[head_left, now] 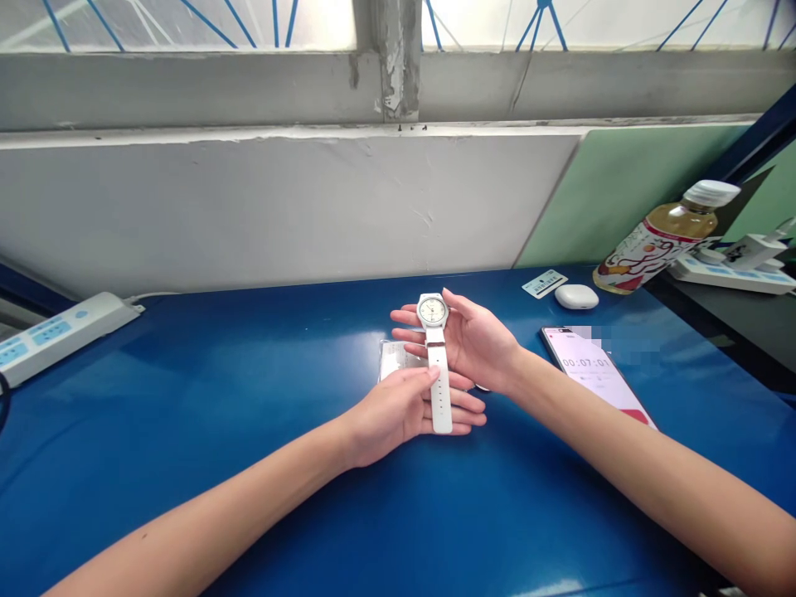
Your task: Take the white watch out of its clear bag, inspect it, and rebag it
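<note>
A white wristwatch (440, 390) with a pale round dial is held above the blue table, dial up, its strap stretched toward me. My right hand (478, 336) supports the watch head from behind, with the thumb at the case's right edge and the fingers beneath. Lower down, my left hand (398, 410) holds the punched strap, thumb on top and fingers stretched out underneath. Behind the hands, a clear packet with a white printed paper (393, 356) lies on the table, partly hidden. A small item beneath my right wrist is mostly covered.
To the right lie a phone (597, 373) showing a timer, a white earbud case (576, 296) and a card (545, 283). A drink bottle (659, 240) leans at the back right, near a power strip (734, 274). Another power strip (65, 332) sits on the left. A wall (279, 215) bounds the blue table (249, 356).
</note>
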{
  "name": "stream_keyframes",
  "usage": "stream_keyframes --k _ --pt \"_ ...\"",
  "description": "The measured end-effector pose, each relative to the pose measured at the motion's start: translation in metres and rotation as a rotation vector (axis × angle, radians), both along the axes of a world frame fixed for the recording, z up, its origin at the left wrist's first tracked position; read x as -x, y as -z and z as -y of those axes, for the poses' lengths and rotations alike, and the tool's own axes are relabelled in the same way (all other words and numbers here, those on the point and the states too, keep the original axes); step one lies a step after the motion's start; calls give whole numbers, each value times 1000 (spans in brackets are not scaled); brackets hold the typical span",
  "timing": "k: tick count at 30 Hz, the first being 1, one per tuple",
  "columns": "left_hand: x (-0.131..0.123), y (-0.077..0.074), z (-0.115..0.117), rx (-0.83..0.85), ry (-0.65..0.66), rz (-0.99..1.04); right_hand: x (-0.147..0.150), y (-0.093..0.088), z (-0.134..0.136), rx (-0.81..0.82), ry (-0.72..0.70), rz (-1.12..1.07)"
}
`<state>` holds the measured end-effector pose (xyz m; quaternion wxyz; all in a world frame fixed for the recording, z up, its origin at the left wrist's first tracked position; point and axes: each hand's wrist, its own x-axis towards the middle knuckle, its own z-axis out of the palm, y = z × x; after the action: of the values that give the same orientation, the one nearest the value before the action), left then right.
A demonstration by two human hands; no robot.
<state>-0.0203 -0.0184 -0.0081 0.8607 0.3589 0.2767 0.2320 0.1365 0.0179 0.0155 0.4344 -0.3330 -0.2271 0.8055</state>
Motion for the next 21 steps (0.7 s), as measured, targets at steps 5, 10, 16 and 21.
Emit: stream_keyframes --k 5,10,16,21 --pt "0 -4 0 4 0 0 -1 -1 0 0 -7 -18" --pt "-1 -7 -1 55 -78 -46 0 -7 0 -19 14 -10" --pt "0 -7 0 78 -134 -91 0 -9 1 -22 42 23" --pt "-1 -9 -1 112 -156 -66 -2 -7 -1 -32 105 55"
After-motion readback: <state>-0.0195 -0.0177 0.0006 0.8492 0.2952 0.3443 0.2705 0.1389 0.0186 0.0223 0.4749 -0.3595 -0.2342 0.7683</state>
